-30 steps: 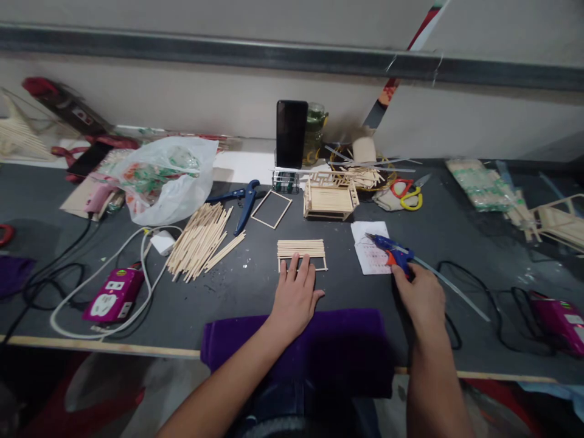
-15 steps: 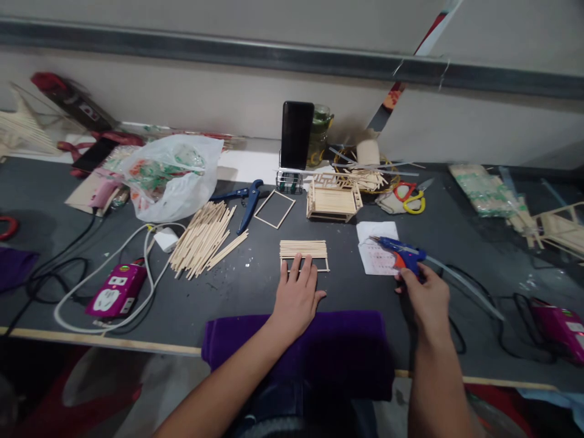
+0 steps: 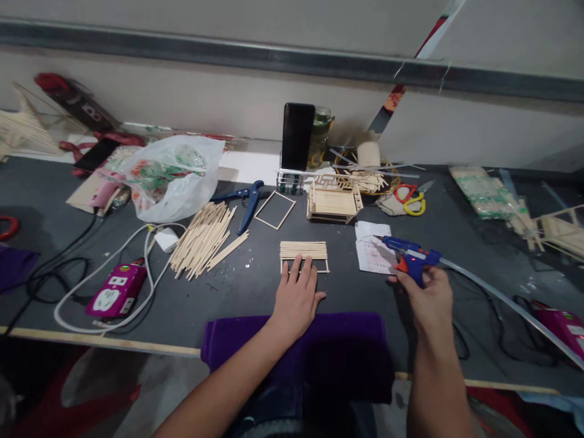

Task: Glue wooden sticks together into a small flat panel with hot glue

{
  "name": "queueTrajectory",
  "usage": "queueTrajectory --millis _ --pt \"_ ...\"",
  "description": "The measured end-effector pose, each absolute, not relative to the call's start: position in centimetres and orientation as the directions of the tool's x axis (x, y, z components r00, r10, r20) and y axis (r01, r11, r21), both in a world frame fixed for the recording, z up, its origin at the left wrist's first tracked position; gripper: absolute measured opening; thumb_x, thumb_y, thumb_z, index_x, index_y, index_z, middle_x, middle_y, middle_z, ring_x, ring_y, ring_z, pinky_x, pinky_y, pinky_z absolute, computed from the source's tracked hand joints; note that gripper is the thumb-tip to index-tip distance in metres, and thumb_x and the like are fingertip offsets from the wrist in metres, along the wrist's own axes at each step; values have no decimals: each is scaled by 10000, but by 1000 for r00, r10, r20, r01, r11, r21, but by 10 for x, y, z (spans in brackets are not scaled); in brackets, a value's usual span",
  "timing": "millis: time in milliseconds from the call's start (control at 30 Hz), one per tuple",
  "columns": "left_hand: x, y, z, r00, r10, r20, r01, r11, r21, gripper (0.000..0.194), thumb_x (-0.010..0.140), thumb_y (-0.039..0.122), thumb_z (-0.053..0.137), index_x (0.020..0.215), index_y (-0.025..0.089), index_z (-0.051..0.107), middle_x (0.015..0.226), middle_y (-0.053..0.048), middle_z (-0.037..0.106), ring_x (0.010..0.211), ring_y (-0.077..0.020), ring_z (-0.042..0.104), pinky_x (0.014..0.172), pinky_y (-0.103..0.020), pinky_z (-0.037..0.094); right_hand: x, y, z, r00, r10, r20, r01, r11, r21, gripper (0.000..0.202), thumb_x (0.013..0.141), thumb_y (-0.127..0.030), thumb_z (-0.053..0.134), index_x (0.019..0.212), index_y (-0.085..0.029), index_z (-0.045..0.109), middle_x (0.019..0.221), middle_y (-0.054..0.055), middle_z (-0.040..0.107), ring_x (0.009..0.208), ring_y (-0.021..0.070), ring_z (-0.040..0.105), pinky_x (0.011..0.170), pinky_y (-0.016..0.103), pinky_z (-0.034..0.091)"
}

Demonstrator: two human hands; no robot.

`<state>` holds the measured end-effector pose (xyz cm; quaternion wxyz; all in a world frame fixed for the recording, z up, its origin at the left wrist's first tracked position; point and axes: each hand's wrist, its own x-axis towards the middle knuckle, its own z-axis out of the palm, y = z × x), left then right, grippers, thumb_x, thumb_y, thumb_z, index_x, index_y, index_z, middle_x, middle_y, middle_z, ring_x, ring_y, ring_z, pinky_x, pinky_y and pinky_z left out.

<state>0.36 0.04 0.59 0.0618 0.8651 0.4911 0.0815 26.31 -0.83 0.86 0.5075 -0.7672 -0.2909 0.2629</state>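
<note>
I note the left hand [image 3: 296,298] lying flat and open near the surface's [image 3: 255,286] front edge, fingertips pressing the stick panel [image 3: 304,255]: pale sticks laid side by side across a thin rectangular frame, its near strip unfilled. To its right, the right hand [image 3: 429,301] is closed around the blue glue gun [image 3: 410,254], orange trigger, nozzle over a white paper [image 3: 371,255].

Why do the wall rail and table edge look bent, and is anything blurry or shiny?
In the head view, the wide lens bows the wall rail and the table edge. The middle is sharp: the left hand on the stick panel, the right hand gripping the glue gun. The plastic bag glares.
</note>
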Motion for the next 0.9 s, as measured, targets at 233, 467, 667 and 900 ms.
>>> queueTrajectory --millis 233,467,667,900 --pt "3 1 6 507 859 67 841 -511 181 500 965 416 366 1347 116 487 1507 -125 383 1415 -321 282 1123 -547 284 229 -17 28 476 875 -84 187 -194 -963 521 635 -380 759 1078 -180 571 961 89 704 802 209 660 507 245 506" --pt "4 2 7 510 858 67 840 -513 177 496 956 395 399 1352 109 485 1498 -131 396 1401 -314 311 1118 -541 303 206 -25 30 404 889 -215 222 -323 -920 500 703 -431 702 1109 -150 625 964 117 739 641 166 616 505 262 474" --pt "4 2 7 509 858 71 843 -513 164 509 967 417 362 1351 109 492 1497 -121 400 1396 -321 317 1120 -536 297 206 -24 27 368 901 -231 296 -348 -889 529 721 -447 658 1148 -137 621 928 116 747 664 202 641 557 304 495" --pt "4 2 8 503 861 69 846 -508 163 504 962 428 376 1352 132 496 1470 -116 441 1377 -305 349 1114 -529 307 209 -24 22 351 925 -146 405 -290 -867 472 746 -462 617 1103 -153 642 922 113 751 846 268 691 820 403 514"
